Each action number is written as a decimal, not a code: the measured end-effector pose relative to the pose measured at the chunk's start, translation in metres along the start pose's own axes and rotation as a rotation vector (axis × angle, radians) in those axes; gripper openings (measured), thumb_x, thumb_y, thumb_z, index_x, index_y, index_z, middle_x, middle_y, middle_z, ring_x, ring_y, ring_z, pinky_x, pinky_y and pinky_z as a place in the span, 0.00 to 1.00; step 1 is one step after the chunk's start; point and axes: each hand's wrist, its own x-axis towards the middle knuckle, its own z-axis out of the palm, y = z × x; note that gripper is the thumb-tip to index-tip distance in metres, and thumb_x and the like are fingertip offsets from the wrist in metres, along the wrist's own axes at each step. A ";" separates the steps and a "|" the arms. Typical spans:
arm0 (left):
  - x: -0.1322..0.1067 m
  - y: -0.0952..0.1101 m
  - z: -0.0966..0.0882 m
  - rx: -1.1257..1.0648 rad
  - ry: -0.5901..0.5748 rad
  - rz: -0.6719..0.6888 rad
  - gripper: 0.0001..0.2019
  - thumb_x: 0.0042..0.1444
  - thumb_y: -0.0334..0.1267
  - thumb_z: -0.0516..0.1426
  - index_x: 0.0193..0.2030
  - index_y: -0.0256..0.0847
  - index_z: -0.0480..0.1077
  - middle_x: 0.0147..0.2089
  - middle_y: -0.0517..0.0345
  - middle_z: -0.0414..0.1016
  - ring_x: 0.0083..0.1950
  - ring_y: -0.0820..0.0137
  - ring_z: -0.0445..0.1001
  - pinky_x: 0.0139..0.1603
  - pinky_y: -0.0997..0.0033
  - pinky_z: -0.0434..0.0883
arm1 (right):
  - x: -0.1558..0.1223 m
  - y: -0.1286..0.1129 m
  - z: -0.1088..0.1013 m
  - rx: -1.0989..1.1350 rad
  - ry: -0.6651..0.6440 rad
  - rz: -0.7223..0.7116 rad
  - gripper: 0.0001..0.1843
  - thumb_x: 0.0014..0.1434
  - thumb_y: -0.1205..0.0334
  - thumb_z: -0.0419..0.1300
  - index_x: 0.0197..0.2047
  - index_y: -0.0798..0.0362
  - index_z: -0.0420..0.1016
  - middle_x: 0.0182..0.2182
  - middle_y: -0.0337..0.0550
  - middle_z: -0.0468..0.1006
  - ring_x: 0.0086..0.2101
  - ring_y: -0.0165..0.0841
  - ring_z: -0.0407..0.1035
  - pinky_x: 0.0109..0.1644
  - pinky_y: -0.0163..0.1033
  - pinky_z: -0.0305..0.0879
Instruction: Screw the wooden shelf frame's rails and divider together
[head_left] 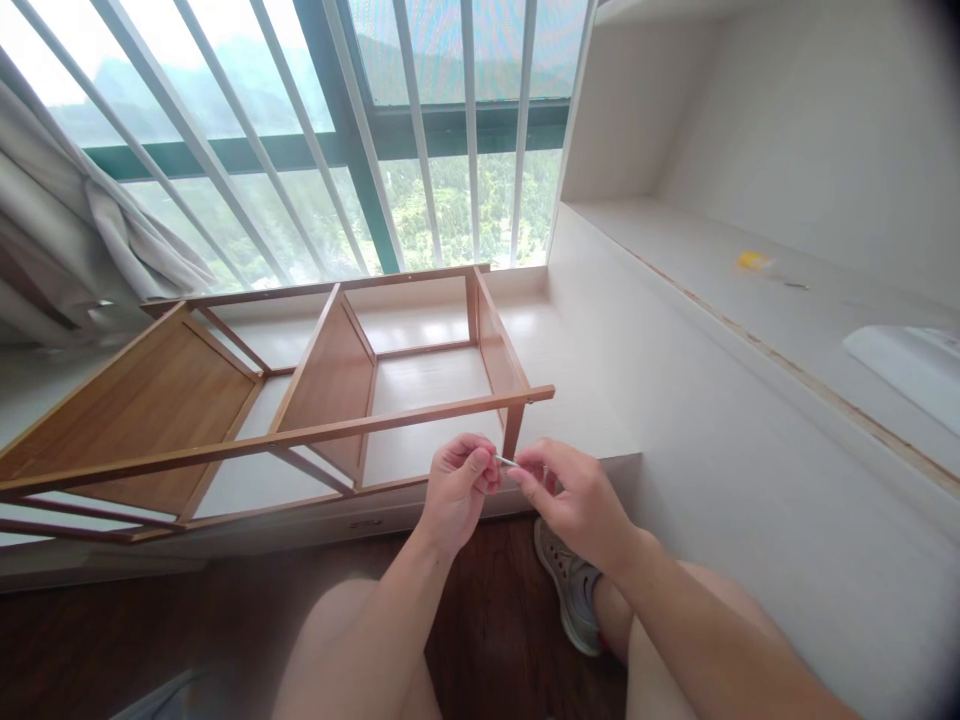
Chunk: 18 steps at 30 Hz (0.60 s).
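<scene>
A bamboo shelf frame (315,432) lies on its side on the white window ledge (570,400), its open compartments facing me. My left hand (456,490) and my right hand (574,495) meet just below the frame's near right corner post (513,430). Both pinch a small thin metal piece (507,461) between their fingertips; I cannot tell whether it is a screw or a pin. My knees and one grey shoe (570,590) show below my hands.
White window bars (420,130) and a dark green window frame stand behind the ledge. A curtain (97,230) hangs at the left. A white built-in shelf (750,290) at the right holds a small yellow item (752,260). Dark wood floor (150,630) lies below.
</scene>
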 end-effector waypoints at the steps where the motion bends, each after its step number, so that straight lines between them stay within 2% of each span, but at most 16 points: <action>1: 0.002 0.001 -0.001 -0.001 -0.032 0.005 0.11 0.48 0.39 0.67 0.31 0.35 0.71 0.24 0.63 0.66 0.23 0.81 0.64 0.24 0.79 0.62 | 0.001 0.000 -0.004 -0.020 -0.022 -0.009 0.04 0.63 0.62 0.58 0.38 0.53 0.72 0.30 0.40 0.73 0.29 0.28 0.65 0.36 0.34 0.61; 6: 0.008 0.000 0.000 0.018 -0.092 -0.026 0.10 0.47 0.37 0.67 0.29 0.34 0.72 0.25 0.62 0.65 0.23 0.82 0.63 0.21 0.80 0.60 | 0.003 0.001 -0.015 -0.097 -0.101 -0.121 0.05 0.63 0.67 0.56 0.35 0.53 0.71 0.25 0.38 0.68 0.27 0.26 0.60 0.34 0.33 0.57; 8: 0.011 -0.003 0.002 0.045 -0.075 -0.027 0.12 0.47 0.41 0.67 0.31 0.34 0.72 0.24 0.62 0.65 0.22 0.81 0.62 0.20 0.80 0.60 | 0.002 0.002 -0.017 -0.133 -0.067 -0.175 0.06 0.62 0.68 0.57 0.31 0.54 0.69 0.23 0.37 0.65 0.26 0.25 0.58 0.33 0.33 0.55; 10: 0.017 -0.007 0.005 0.080 0.002 0.021 0.15 0.48 0.44 0.66 0.34 0.34 0.72 0.23 0.63 0.64 0.21 0.82 0.61 0.18 0.80 0.58 | 0.001 0.003 -0.020 -0.172 0.037 -0.211 0.09 0.59 0.70 0.59 0.28 0.54 0.65 0.22 0.36 0.63 0.26 0.25 0.55 0.32 0.33 0.54; 14: 0.031 -0.015 0.009 0.230 0.246 0.134 0.17 0.49 0.48 0.65 0.36 0.36 0.68 0.25 0.65 0.64 0.21 0.84 0.58 0.18 0.81 0.57 | 0.003 0.003 -0.028 -0.249 0.218 -0.202 0.13 0.55 0.73 0.61 0.25 0.55 0.61 0.21 0.34 0.60 0.25 0.24 0.53 0.31 0.33 0.52; 18: 0.036 -0.022 0.014 0.439 0.300 0.176 0.18 0.51 0.50 0.63 0.37 0.35 0.71 0.31 0.61 0.68 0.27 0.83 0.63 0.26 0.81 0.64 | 0.007 0.004 -0.030 -0.270 0.245 -0.189 0.14 0.55 0.74 0.61 0.25 0.55 0.60 0.21 0.34 0.60 0.24 0.24 0.52 0.31 0.33 0.52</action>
